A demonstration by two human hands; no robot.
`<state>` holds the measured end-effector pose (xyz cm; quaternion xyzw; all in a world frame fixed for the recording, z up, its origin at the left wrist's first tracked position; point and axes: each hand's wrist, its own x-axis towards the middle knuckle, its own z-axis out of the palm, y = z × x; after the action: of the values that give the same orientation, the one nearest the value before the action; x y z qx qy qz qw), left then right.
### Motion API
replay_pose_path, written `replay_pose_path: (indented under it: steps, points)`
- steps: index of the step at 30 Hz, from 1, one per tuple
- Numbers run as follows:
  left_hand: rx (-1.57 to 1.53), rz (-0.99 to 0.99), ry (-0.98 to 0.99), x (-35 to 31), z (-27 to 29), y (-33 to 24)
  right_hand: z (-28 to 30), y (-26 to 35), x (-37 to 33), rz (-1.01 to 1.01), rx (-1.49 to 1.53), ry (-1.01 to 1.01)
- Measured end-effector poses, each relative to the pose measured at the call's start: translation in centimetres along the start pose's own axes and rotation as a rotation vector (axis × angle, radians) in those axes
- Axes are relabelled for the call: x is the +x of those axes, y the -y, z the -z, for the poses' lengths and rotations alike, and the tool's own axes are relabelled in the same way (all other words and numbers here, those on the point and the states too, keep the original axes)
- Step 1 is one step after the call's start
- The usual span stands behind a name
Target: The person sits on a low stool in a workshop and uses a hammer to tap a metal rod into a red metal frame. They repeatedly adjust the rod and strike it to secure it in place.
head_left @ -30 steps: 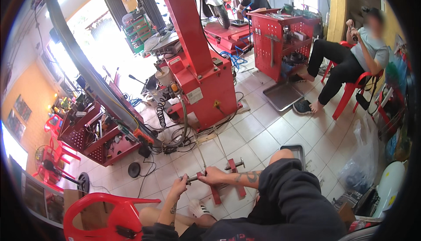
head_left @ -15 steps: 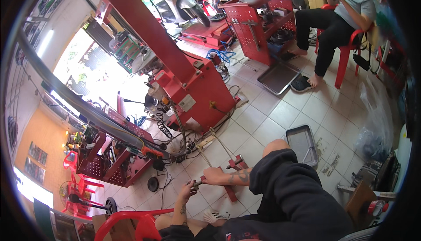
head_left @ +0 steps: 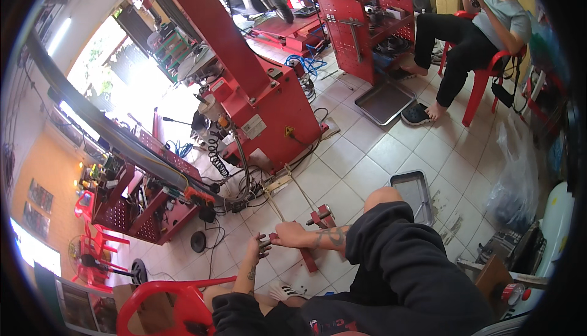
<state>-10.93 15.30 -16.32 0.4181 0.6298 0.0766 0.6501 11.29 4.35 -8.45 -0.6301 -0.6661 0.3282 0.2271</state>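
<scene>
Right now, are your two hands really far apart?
No, the left hand is right beside the right hand, close to the red metal bar.

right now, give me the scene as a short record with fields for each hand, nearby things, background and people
Left hand: beside the right hand; too small to tell whether it holds anything
Right hand: closed over the upper end of a red metal bar; exact grip hidden
Nearby: red bracket with a metal pin; grey tray on the tiled floor
Background: red machine with an upright column
People: one seated person on a red chair
</scene>
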Motion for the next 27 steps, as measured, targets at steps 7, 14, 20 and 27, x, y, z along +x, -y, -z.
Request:
replay_pose_path:
  steps: [7,14,20,27]
  points:
    - [-0.102,0.065,0.017,1.7,-0.7,-1.3,-0.1,-0.2,0.2,-0.038,-0.013,0.018]
    - [-0.192,-0.04,-0.004,4.7,0.8,-0.8,-1.0,0.2,1.3,-0.035,0.079,0.039]
    - [-0.163,-0.105,-0.154,5.2,0.1,-1.8,-1.1,-0.6,1.8,-0.023,0.062,0.086]
    - [-0.235,-0.279,-0.295,2.1,-0.9,-1.0,0.0,0.6,1.6,-0.109,-0.048,0.143]
